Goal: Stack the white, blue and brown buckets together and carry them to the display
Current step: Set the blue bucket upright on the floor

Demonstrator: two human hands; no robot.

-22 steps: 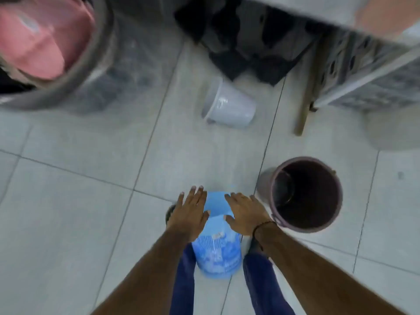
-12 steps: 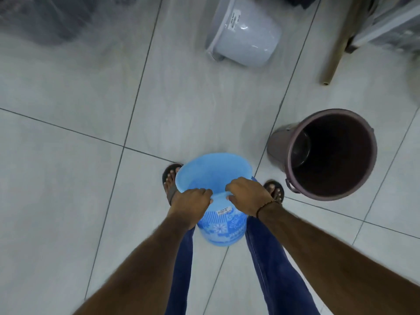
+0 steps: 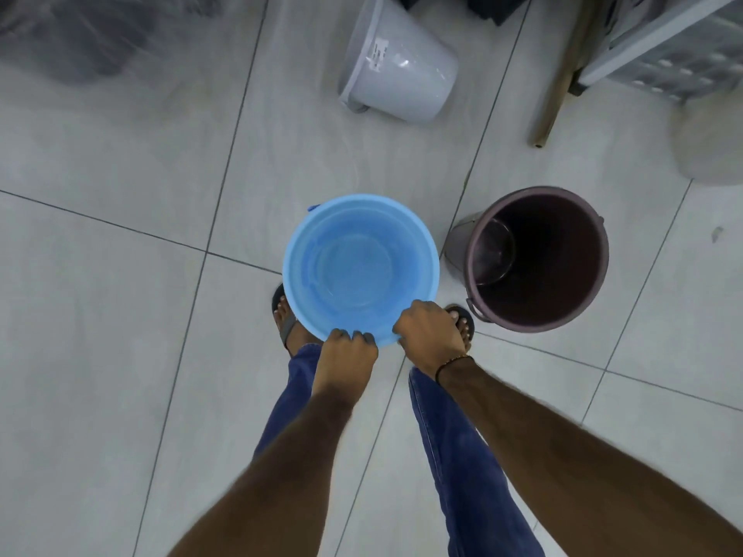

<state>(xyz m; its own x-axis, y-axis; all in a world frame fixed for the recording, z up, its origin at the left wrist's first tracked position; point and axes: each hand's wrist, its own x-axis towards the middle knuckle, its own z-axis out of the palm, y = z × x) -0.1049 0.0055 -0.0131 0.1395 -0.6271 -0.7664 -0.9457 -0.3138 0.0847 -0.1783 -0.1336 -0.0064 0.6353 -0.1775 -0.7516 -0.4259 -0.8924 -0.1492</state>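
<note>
The blue bucket (image 3: 354, 263) is upright with its mouth facing me, over my feet. My left hand (image 3: 347, 355) grips its near rim, and my right hand (image 3: 428, 333) grips the rim just to the right. The brown bucket (image 3: 538, 259) stands upright on the floor close to the right of the blue one, its handle hanging inside. The white bucket (image 3: 398, 76) lies on its side farther away, mouth toward the left.
A wooden stick (image 3: 559, 78) leans at the upper right next to a grey perforated crate (image 3: 679, 62). A plastic-wrapped dark bin (image 3: 92, 38) is at the upper left. A pale round object (image 3: 711, 146) sits at the right edge. Grey tiled floor lies all around.
The blue bucket was bottom-up under my flat hands; both hands closed on its rim and turned it mouth-up. The view tilted further down.
</note>
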